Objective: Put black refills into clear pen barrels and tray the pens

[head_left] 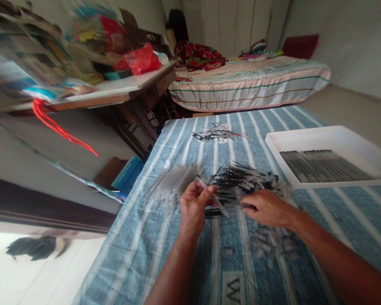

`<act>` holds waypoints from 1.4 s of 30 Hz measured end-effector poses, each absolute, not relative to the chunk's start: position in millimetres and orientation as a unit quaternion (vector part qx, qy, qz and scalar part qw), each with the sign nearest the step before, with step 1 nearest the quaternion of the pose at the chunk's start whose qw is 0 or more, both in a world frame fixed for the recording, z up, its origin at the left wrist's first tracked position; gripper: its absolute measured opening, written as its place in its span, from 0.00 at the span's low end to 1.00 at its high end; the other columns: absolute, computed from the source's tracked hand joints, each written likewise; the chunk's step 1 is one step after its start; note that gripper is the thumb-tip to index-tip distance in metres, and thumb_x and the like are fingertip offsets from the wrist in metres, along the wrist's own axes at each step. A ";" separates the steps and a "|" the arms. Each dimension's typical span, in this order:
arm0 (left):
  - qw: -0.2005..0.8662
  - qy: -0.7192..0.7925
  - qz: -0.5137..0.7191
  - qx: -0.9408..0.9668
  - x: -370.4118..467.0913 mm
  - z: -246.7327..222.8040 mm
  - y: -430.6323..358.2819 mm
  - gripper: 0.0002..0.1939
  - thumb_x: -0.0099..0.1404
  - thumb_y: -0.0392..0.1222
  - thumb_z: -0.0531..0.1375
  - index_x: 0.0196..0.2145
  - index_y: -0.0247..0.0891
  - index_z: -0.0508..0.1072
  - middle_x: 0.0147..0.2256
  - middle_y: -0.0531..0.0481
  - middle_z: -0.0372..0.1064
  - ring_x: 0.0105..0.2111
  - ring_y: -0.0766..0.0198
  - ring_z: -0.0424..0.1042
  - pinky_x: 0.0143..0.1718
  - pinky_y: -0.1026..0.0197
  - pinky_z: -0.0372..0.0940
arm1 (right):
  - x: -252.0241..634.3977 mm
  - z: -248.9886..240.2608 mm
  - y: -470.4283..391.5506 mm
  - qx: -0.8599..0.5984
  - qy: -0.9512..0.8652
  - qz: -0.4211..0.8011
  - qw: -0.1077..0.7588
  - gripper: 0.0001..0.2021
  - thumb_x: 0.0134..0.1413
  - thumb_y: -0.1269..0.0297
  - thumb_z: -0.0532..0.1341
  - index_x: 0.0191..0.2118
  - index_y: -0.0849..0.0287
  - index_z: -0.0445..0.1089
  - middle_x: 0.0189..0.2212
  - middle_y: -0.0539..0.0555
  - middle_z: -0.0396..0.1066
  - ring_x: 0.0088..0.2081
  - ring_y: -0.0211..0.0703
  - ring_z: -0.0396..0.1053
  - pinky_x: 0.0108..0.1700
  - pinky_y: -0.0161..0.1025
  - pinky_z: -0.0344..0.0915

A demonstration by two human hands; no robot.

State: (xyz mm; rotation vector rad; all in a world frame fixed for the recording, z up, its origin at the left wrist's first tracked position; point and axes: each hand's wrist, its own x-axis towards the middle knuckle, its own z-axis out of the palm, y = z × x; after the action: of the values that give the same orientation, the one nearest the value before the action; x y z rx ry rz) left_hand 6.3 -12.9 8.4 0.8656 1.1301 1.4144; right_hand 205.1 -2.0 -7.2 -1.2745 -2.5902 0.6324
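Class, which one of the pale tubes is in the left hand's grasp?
The single tube slanting across the left hand, pinched by thumb and fingers; those in the pile left of it lie bunched on the striped cloth.

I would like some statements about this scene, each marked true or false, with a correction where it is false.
1. The left hand holds a slim pale tube. True.
2. The white tray is on the left side of the table. False: it is on the right side.
3. Slim dark sticks lie in the white tray. True.
4. The tablecloth is plain red. False: it is blue with pale stripes.
5. A red bag lies on the side desk. True.
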 end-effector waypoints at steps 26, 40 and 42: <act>0.555 0.463 0.593 0.355 8.3 1.8 -12.7 0.09 0.54 0.41 0.64 0.24 0.33 0.68 0.21 0.54 0.69 0.18 0.73 0.63 0.17 0.71 0.59 | 182.8 -13.4 -16.9 -0.415 -0.676 0.542 0.278 0.08 0.53 0.62 0.55 0.30 0.61 0.67 0.19 0.46 0.62 0.17 0.31 0.59 0.20 0.29 0.55; 0.570 0.501 0.586 0.285 11.8 3.5 -10.8 0.11 0.48 0.41 0.66 0.25 0.34 0.68 0.22 0.52 0.73 0.16 0.69 0.68 0.17 0.67 0.65 | 172.5 -10.4 -18.0 -0.439 -0.733 0.378 0.355 0.09 0.53 0.67 0.53 0.23 0.60 0.63 0.17 0.46 0.57 0.22 0.33 0.56 0.26 0.30 0.52; 0.571 0.506 0.584 0.277 12.5 4.5 -8.9 0.11 0.47 0.40 0.66 0.25 0.33 0.68 0.22 0.52 0.73 0.17 0.68 0.69 0.18 0.67 0.65 | 171.6 -8.5 -16.1 -0.439 -0.729 0.371 0.372 0.09 0.52 0.67 0.53 0.22 0.60 0.62 0.16 0.45 0.55 0.21 0.32 0.55 0.25 0.30 0.51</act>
State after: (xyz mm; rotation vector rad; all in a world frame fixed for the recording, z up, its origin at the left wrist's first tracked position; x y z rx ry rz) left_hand 12.5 -8.9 4.5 0.6488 1.1867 1.3706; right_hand 171.6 -16.1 -8.5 -1.1241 -1.8697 0.9509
